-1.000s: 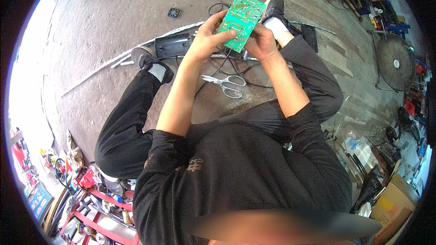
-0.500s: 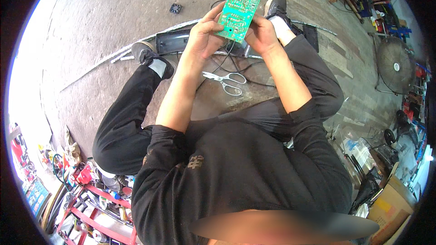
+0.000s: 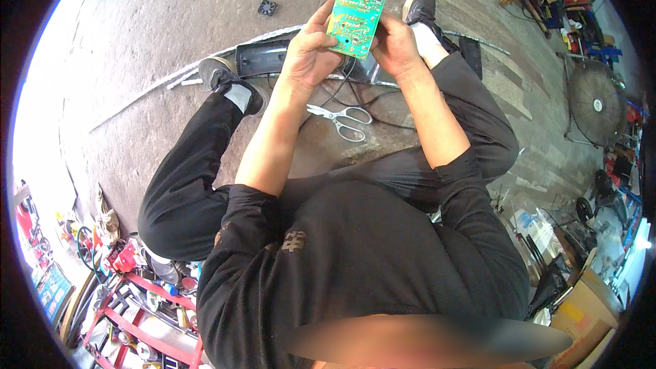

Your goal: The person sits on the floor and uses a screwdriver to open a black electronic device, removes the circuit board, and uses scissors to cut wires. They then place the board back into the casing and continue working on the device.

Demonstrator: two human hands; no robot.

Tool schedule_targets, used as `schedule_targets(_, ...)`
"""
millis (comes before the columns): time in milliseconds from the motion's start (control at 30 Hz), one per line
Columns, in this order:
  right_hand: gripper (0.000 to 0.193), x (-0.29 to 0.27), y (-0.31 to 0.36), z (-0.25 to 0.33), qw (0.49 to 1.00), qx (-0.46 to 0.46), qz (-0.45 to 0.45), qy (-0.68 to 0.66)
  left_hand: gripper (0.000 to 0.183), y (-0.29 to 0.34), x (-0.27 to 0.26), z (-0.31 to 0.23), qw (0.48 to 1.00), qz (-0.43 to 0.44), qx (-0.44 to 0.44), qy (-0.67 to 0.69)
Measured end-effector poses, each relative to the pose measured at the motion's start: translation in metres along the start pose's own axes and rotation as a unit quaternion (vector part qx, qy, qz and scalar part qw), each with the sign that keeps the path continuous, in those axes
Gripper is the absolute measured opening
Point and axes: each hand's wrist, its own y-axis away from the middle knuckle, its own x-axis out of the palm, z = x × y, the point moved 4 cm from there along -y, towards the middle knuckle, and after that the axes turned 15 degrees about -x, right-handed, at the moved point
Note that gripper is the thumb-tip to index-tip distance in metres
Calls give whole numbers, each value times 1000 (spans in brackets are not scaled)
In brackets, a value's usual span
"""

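A green circuit board [image 3: 359, 15] is held up between my two hands, its soldered side facing me. My left hand [image 3: 311, 53] grips the lower left edge, the thumb lying on the board's face. At the lower right edge my right hand [image 3: 396, 46] holds it, with some fingers hidden behind the board. Silver scissors [image 3: 344, 120] lie on the floor below my hands, their blades toward the left. Black cables [image 3: 353, 89] run along the floor beneath the board. Behind my hands lies a long black casing [image 3: 263, 59] with an open inside.
A small black fan [image 3: 267, 7] lies on the concrete floor at the far left. To the right stands a large floor fan [image 3: 596, 102]. A red rack [image 3: 147, 331] with tools and cans is at the lower left. A cardboard box [image 3: 581, 311] stands at the lower right.
The circuit board has moved slightly up and left in the view, still in both hands. Its tilt looks a little different. The scissors stay where they were on the floor.
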Motion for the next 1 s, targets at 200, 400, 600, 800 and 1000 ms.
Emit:
schedule_targets(200, 29, 10, 3, 3, 999, -14, -22, 22, 79, -3, -4, 1, 999, -5, -13, 41)
schedule_targets(400, 28, 7, 2, 2, 994, -19, -66, 90, 84, -3, -20, -2, 978, -111, -11, -174)
schedule_targets(600, 31, 4, 6, 1, 976, -48, -87, 196, 86, 0, -20, -3, 939, -160, -30, -304)
schedule_targets(800, 42, -28, 2, -2, 970, -7, -46, 237, 70, 6, -44, -10, 961, -211, -19, -179)
schedule_targets(1000, 29, -203, 29, -50, 815, 105, -194, 536, 57, 12, -64, -25, 987, -153, 1, 36)
